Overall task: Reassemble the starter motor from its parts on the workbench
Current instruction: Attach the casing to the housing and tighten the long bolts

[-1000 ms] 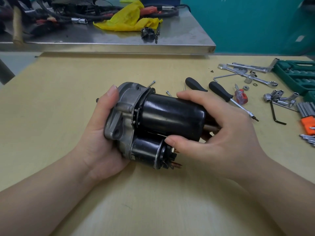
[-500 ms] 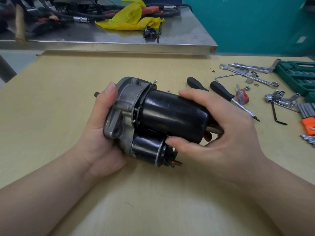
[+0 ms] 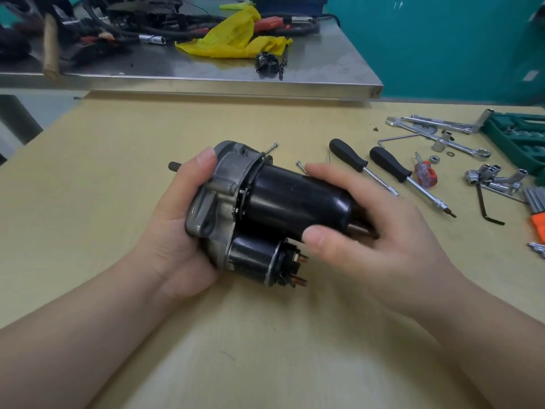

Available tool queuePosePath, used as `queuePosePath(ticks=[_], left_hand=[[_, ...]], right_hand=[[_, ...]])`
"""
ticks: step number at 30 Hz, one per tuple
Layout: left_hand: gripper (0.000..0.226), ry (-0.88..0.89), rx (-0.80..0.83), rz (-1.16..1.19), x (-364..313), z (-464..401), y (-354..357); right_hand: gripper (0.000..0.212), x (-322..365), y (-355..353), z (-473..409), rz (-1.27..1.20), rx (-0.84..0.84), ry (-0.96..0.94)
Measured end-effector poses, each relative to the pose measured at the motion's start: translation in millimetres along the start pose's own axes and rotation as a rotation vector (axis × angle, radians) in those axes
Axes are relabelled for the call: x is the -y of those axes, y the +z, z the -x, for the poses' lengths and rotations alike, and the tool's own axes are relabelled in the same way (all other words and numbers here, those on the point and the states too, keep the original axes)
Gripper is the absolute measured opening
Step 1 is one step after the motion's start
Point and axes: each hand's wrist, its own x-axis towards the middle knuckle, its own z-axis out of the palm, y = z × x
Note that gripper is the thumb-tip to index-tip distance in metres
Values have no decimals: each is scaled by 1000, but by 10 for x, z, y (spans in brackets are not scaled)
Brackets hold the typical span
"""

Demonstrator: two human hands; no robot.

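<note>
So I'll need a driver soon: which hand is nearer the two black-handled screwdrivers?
Right. The right hand grips the starter motor's black body, just short of the black-handled screwdrivers. The left hand holds the grey end housing, on the far side.

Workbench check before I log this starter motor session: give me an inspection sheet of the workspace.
Surface: tan workbench, bare wood near the person.
Job's things: starter motor, black body, grey nose housing; two long bolts behind it.
Clutter: two black-handled screwdrivers, sockets, wrenches, green tool case.
Hands: left hand grips the housing; right hand wraps the body's end.
Cables: black bundle on the steel table.
Surroundings: yellow rag, teal wall.
</note>
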Motion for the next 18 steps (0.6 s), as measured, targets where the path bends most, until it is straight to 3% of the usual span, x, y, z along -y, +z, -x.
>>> queuePosePath(ticks=[5,10,18], left_hand=[[52,94,28,-148,-31,-9,-31],[55,124,217,-208,36,-1,-6],[104,167,115,-248,65,10,-44]], right_hand=[[75,-80,-54,-108,-136,186,200],[66,-79,23,-55,-50,163,183],[46,2,-1,-48,-82,123,189]])
